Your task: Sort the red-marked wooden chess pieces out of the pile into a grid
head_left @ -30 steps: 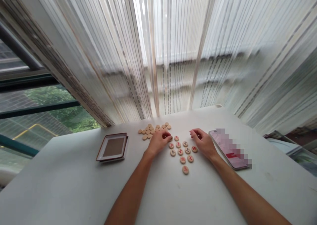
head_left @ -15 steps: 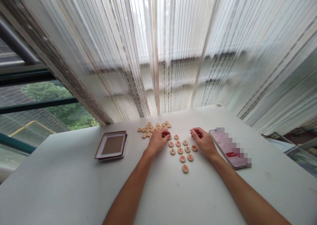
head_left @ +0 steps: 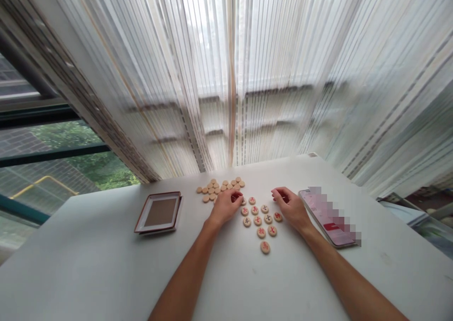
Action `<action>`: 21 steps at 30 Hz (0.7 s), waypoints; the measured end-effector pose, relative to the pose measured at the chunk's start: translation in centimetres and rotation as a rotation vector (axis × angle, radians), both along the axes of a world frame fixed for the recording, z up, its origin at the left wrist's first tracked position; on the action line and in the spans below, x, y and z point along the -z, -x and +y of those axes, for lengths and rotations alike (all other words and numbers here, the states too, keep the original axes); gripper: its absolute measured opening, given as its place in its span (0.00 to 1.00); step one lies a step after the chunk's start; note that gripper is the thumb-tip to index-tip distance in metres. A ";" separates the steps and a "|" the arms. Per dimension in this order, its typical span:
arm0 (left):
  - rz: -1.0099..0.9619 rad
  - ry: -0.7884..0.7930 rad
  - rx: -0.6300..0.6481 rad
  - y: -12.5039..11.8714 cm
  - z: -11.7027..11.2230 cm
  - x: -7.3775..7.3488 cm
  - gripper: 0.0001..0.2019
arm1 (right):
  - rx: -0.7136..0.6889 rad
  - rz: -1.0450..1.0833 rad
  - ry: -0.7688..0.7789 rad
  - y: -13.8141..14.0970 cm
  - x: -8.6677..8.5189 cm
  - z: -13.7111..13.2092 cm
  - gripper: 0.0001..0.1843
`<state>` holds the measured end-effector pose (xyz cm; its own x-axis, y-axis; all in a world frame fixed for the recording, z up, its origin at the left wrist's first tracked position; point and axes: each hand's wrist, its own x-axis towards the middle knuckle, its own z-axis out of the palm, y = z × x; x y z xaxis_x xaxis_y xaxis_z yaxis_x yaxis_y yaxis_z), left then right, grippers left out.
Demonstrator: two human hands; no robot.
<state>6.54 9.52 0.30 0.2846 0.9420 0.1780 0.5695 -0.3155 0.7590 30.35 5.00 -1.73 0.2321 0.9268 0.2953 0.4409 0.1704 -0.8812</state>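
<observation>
My left hand (head_left: 226, 207) has its thumb and fingers closed at the edge of a round wooden xiangqi piece (head_left: 244, 201), at the top left of a group of face-up pieces. Those pieces bear red or black characters and form short slanting rows, with a red-marked piece (head_left: 265, 247) nearest me. My right hand (head_left: 290, 209) rests on the table just right of the group, its fingers curled together with nothing visible in them. Behind my left hand lies a loose cluster of blank-side-up xiangqi pieces (head_left: 211, 190), partly covered by that hand.
A shallow brown-rimmed box or tray (head_left: 158, 212) sits on the white table (head_left: 106, 264) to the left. On the right, beside my right hand, lies a phone (head_left: 320, 212), partly pixelated. Striped string curtains (head_left: 212, 76) hang behind the table's far edge.
The view has tilted slightly upward, so the table and pieces sit a little lower in the picture. Both hands stay in about the same place among the pieces.
</observation>
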 end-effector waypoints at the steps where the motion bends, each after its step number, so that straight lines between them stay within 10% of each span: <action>1: 0.006 -0.003 -0.003 0.0 0.0 0.0 0.08 | 0.000 0.000 -0.001 0.0 0.0 0.0 0.16; 21: 0.037 -0.049 -0.022 -0.2 -0.3 -0.3 0.09 | 0.005 -0.009 -0.005 0.0 0.1 0.0 0.16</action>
